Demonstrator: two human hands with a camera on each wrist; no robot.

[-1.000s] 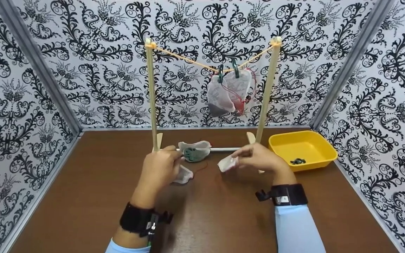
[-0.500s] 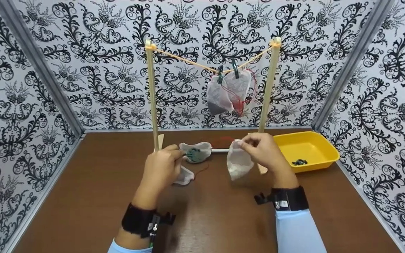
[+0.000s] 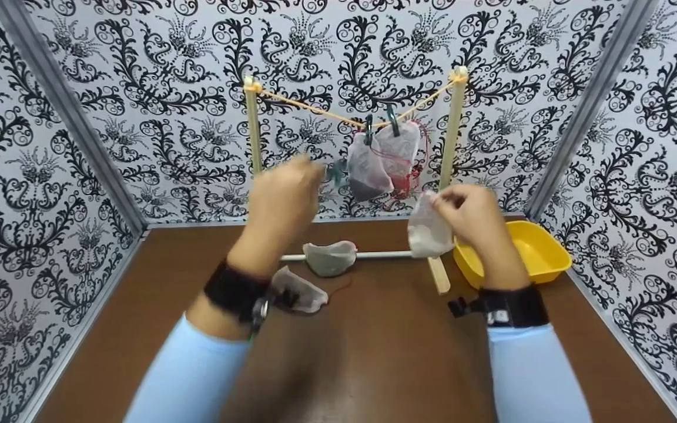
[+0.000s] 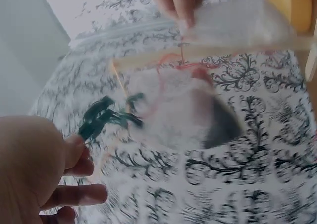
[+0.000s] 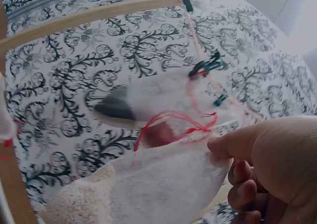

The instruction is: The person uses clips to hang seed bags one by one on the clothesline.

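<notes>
My left hand (image 3: 284,200) is raised by the left post and pinches a green clothes peg (image 4: 96,117) between thumb and finger. The peg is blurred, just left of the hanging bags. My right hand (image 3: 473,217) pinches the top edge of a white mesh drawstring bag (image 3: 428,229) in front of the right post. White grains (image 5: 81,199) fill the bottom of that bag, and a red cord trails from it. Two more mesh bags, one with dark contents (image 3: 368,170) and one with red (image 3: 403,147), hang pegged to the sagging orange string (image 3: 309,107).
Wooden posts, left (image 3: 252,129) and right (image 3: 453,135), bear the string; a white rod (image 3: 385,255) runs between their bases. On the brown table lie a filled mesh bag (image 3: 331,258) and another mesh bag (image 3: 309,296). A yellow tray (image 3: 557,269) stands at the right.
My left hand has risen from the table with the green peg towards the string. My right hand has lifted the bag of white grains up and to the right.
</notes>
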